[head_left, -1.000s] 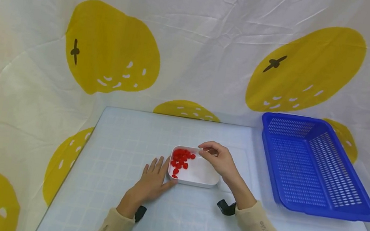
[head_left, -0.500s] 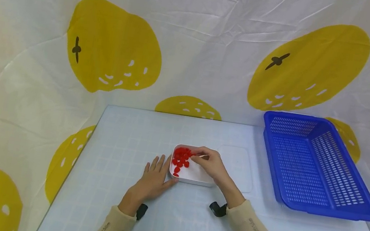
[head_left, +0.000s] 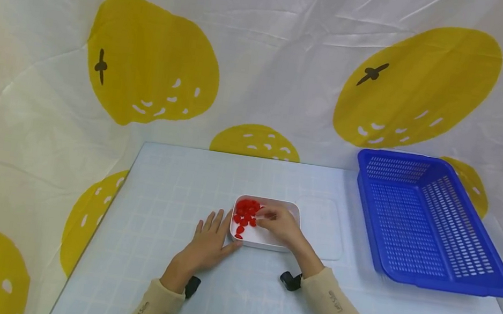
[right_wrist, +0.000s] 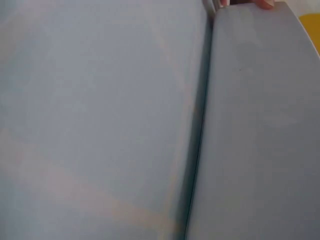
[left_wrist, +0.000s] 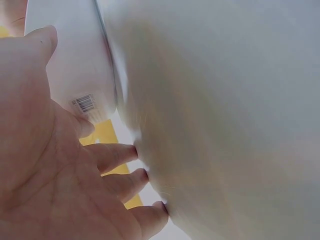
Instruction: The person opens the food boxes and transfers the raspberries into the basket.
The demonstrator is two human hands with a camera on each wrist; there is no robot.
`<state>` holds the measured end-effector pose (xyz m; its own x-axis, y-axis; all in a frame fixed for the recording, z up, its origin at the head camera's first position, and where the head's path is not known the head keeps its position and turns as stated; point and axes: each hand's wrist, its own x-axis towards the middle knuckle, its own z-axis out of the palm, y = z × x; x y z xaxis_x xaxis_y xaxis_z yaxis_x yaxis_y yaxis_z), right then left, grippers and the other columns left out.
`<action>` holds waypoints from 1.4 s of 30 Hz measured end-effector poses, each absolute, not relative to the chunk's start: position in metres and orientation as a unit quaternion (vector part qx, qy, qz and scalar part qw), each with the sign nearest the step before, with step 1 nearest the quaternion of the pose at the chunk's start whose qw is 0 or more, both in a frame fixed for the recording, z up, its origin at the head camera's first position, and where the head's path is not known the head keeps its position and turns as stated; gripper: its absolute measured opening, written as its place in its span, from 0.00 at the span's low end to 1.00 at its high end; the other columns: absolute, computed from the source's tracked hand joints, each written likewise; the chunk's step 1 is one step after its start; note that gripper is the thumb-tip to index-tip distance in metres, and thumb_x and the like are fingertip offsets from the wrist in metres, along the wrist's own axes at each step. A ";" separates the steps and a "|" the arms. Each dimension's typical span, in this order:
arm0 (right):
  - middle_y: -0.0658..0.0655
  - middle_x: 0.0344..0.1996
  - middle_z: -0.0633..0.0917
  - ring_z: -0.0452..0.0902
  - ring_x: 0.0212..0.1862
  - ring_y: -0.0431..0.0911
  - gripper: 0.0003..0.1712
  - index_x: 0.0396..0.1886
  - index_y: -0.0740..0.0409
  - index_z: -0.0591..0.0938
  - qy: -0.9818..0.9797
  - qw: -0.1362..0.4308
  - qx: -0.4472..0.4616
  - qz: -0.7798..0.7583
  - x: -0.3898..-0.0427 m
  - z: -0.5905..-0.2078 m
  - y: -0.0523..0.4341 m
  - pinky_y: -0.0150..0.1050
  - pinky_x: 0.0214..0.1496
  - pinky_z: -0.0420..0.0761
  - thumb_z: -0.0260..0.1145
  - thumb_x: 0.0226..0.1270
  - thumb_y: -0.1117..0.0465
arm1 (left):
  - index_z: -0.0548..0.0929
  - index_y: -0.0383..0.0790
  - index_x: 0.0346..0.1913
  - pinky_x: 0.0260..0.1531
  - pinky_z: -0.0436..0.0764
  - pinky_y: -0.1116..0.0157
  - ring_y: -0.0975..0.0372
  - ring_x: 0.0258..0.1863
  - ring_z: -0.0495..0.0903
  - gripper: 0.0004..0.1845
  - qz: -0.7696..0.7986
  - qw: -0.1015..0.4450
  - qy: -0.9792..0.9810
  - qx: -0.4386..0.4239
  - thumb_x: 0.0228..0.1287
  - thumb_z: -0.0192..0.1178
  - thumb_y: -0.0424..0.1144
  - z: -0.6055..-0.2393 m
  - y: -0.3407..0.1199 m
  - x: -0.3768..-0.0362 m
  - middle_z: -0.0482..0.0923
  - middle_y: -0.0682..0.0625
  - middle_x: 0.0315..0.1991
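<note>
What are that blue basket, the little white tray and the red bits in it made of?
The blue basket looks like moulded plastic: uniform colour, walls and floor pierced with regular slots. The white tray seems to be smooth, slightly glossy plastic with rounded corners and a barcode sticker on its side. The red pieces are small, rounded and shiny, perhaps candy or plastic beads; they are too small to tell.

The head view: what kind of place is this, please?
Probably a small staged tabletop booth, not a home: a cloth backdrop printed with yellow fruit surrounds a pale grid-patterned table, which bears a blue basket and a white box.
</note>
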<state>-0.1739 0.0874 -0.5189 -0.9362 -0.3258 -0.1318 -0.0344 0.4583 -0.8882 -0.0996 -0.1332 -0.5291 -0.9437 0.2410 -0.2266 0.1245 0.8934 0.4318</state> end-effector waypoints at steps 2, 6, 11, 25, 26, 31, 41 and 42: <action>0.52 0.41 0.85 0.75 0.43 0.49 0.06 0.40 0.57 0.89 0.851 0.143 -0.099 -0.496 -0.174 -0.520 0.086 0.40 0.46 0.81 0.72 0.63 0.66 | 0.43 0.43 0.81 0.71 0.43 0.39 0.43 0.78 0.39 0.51 0.209 0.138 0.963 0.095 0.69 0.55 0.64 -0.530 -0.133 -0.100 0.44 0.39 0.80; 0.52 0.42 0.85 0.76 0.46 0.50 0.07 0.40 0.56 0.90 0.861 0.147 -0.100 -0.477 -0.175 -0.522 0.085 0.43 0.50 0.81 0.72 0.62 0.66 | 0.43 0.43 0.81 0.71 0.43 0.39 0.43 0.78 0.39 0.51 0.209 0.137 0.963 0.095 0.68 0.55 0.65 -0.531 -0.133 -0.100 0.44 0.39 0.80; 0.53 0.43 0.85 0.76 0.47 0.51 0.08 0.40 0.56 0.89 0.866 0.153 -0.106 -0.464 -0.176 -0.524 0.083 0.44 0.51 0.82 0.73 0.62 0.67 | 0.44 0.43 0.81 0.71 0.44 0.39 0.43 0.78 0.39 0.51 0.212 0.135 0.963 0.094 0.68 0.55 0.65 -0.533 -0.132 -0.099 0.44 0.39 0.80; 0.53 0.44 0.83 0.75 0.46 0.51 0.07 0.39 0.53 0.90 0.871 0.153 -0.105 -0.455 -0.176 -0.524 0.083 0.43 0.50 0.82 0.74 0.61 0.66 | 0.43 0.44 0.81 0.71 0.44 0.39 0.43 0.78 0.40 0.51 0.203 0.132 0.965 0.098 0.68 0.54 0.65 -0.535 -0.133 -0.100 0.44 0.39 0.80; 0.53 0.43 0.83 0.75 0.46 0.50 0.07 0.39 0.53 0.90 0.871 0.153 -0.102 -0.455 -0.176 -0.523 0.083 0.42 0.49 0.82 0.74 0.61 0.65 | 0.43 0.43 0.81 0.71 0.44 0.39 0.43 0.78 0.40 0.51 0.203 0.131 0.965 0.098 0.68 0.54 0.65 -0.535 -0.133 -0.100 0.44 0.39 0.80; 0.52 0.41 0.82 0.73 0.44 0.49 0.08 0.41 0.52 0.90 0.866 0.154 -0.092 -0.466 -0.177 -0.522 0.086 0.39 0.45 0.81 0.74 0.62 0.64 | 0.44 0.43 0.81 0.71 0.44 0.39 0.43 0.78 0.40 0.51 0.206 0.128 0.965 0.102 0.68 0.55 0.65 -0.533 -0.132 -0.099 0.44 0.39 0.80; 0.52 0.46 0.84 0.75 0.46 0.49 0.11 0.46 0.53 0.89 0.837 0.154 -0.097 -0.516 -0.175 -0.516 0.089 0.41 0.48 0.81 0.72 0.65 0.62 | 0.44 0.43 0.81 0.71 0.44 0.39 0.43 0.78 0.40 0.51 0.201 0.132 0.966 0.096 0.68 0.55 0.65 -0.534 -0.133 -0.100 0.44 0.39 0.80; 0.52 0.47 0.84 0.75 0.47 0.49 0.11 0.47 0.54 0.89 0.831 0.154 -0.102 -0.525 -0.174 -0.515 0.089 0.41 0.48 0.81 0.71 0.65 0.62 | 0.43 0.43 0.81 0.71 0.44 0.39 0.43 0.78 0.39 0.51 0.201 0.133 0.966 0.096 0.68 0.54 0.65 -0.534 -0.133 -0.100 0.44 0.39 0.80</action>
<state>-0.1744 0.0890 -0.5154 -0.9319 -0.3305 -0.1494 -0.0068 0.4280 -0.9038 -0.0996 -0.1325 -0.5341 -0.9460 0.2398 -0.2180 0.1329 0.9005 0.4140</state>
